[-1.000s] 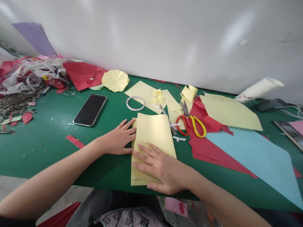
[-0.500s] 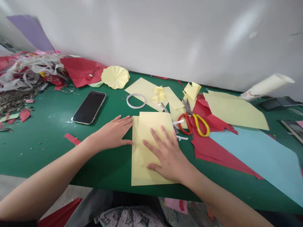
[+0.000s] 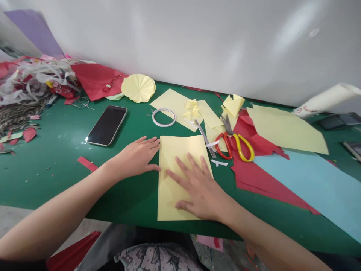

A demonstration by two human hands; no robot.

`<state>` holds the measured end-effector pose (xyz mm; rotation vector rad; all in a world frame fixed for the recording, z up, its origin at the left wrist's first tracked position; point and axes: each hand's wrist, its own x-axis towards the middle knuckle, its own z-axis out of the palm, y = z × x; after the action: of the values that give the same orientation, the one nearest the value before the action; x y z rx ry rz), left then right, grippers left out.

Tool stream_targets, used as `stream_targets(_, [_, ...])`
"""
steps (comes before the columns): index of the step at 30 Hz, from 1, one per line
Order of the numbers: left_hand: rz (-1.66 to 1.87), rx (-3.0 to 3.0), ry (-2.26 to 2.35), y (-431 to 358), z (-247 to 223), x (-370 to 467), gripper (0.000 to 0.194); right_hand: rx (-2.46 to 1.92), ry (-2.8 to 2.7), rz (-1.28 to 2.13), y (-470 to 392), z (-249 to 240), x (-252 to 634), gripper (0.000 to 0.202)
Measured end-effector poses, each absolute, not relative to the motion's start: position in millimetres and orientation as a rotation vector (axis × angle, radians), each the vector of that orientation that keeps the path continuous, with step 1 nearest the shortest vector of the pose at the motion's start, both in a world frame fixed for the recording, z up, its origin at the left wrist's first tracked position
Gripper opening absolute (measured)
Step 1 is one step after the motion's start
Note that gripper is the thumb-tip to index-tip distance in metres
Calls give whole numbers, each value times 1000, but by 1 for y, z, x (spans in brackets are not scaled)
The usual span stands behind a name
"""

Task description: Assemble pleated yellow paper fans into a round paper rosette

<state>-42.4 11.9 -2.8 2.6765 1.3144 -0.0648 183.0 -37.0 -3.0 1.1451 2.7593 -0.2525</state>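
Observation:
A pale yellow folded paper (image 3: 172, 195) lies on the green table (image 3: 126, 195) in front of me, its layers nearly lined up at the left edge. My right hand (image 3: 200, 192) rests flat on it with the fingers spread. At its left edge, my left hand (image 3: 138, 158) lies on the table, fingers stretched, the tips and thumb touching the edge. Just right of the paper are a metal blade-like tool (image 3: 205, 138), white tape strips (image 3: 219, 163) and scissors (image 3: 237, 141) with one red and one yellow handle. A white ring (image 3: 164, 117) sits behind the paper.
A phone (image 3: 107, 126) is at the left, with a red strip (image 3: 87, 164) nearer me. Behind are a pleated yellow round (image 3: 138, 88) and small yellow pieces (image 3: 192, 109). Red paper (image 3: 265, 188), blue paper (image 3: 313, 180) and a white roll (image 3: 327, 99) are at the right.
My right hand has slid the upper layer of yellow paper left, so the lower layer's wide strip at the left edge is now almost covered. The view has shifted slightly.

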Motion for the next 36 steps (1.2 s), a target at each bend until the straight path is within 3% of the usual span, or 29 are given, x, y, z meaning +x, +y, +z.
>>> stream_targets(18, [-85,2691,1297,13,-5,-43,74,1099,2767,-293,-36,-3,182,78])
stream_targets(26, [-30,2727,1321,15,-7,-42,61,1090,2760,-293,-36,-2,182,77])
stream_targets(36, [13,2795,1295,12,-7,-40,58,1086,2726,-329,-35,0,181,76])
